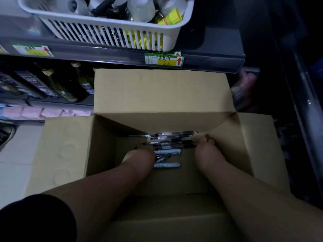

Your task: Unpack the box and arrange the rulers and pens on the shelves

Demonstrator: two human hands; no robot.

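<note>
Setting: a dim shop aisle with dark metal shelving (122, 55) at the far side and pale floor tiles (15, 154) at the left.
Top shelf: a white slotted plastic basket (108, 32) sits on it, filled with white and clear items and some yellow packets; green and yellow price labels (164, 59) are fixed to the shelf edge just below it.
Lower shelf: dark glass bottles (59, 84) stand at the far left, with pink packets (31, 112) on the level beneath.
Box: an open brown cardboard box (160, 95) stands on the floor just in front of the shelving, its flaps folded outward to the far, left and right sides.
Pens: a loose pile of clear and black ballpoint pens (171, 140) lies on the box bottom toward the far wall, with two grey marker-like pens (167, 165) nearer; all lie roughly left to right.
Left hand (139, 157): reaching down into the box, at the left ends of the pens; the fingers are hidden, so I cannot tell the grip.
Right hand (205, 151): down in the box at the right ends of the pens, fingers curled; whether it holds any pen cannot be told.
Sleeve: a black sleeve (35, 220) covers the left upper arm at the near left.
</note>
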